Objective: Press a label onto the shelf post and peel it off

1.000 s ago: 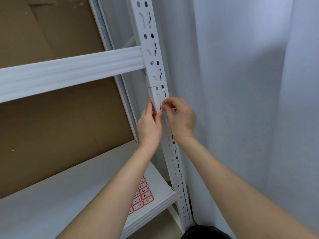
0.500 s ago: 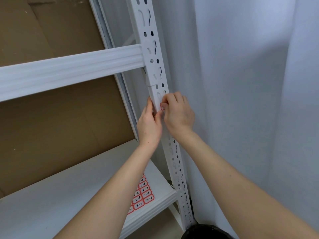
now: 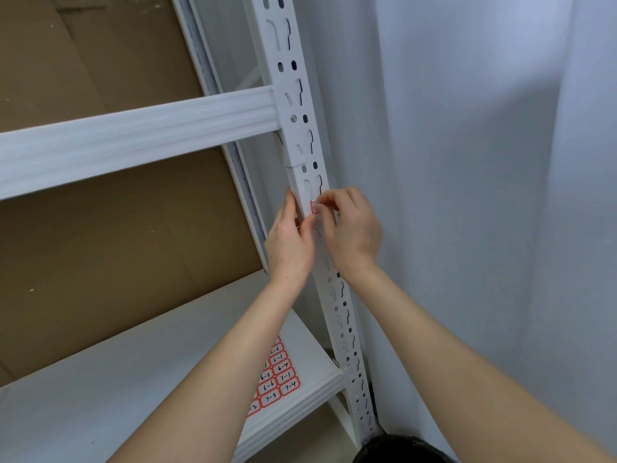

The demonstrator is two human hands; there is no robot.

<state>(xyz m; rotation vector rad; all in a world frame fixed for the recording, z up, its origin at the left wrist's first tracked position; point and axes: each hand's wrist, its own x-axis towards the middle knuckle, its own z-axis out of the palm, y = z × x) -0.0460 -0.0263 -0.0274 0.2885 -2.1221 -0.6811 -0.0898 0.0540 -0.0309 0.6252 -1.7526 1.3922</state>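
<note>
Against the white slotted upright [image 3: 302,135] of a metal shelving rack, just below the joint where one section of the post meets the next, both hands work at a small red-bordered label [image 3: 314,207]. The label sits on the front face of the upright, under a keyhole slot, and only part of it shows between the fingertips. The right hand [image 3: 350,230] comes in from the upright's right side with fingers curled, thumb and forefinger pinching or pressing the label's right edge; which of the two, I cannot tell. The left hand [image 3: 289,243] lies along the upright's left edge, fingers fairly straight and pointing up, its thumb tip touching the post just below the label.

Left of the upright, a white ribbed beam [image 3: 133,138] hooks into the post above the hands. Lower down, a white shelf board [image 3: 100,379] meets the upright, and on it, near the post, lies a sheet of red-bordered labels [image 3: 278,379] with handwritten numbers, partly covered by the left forearm. Brown cardboard [image 3: 117,245] backs the rack behind the beam. Right of the upright hangs a pale curtain [image 3: 484,195].
</note>
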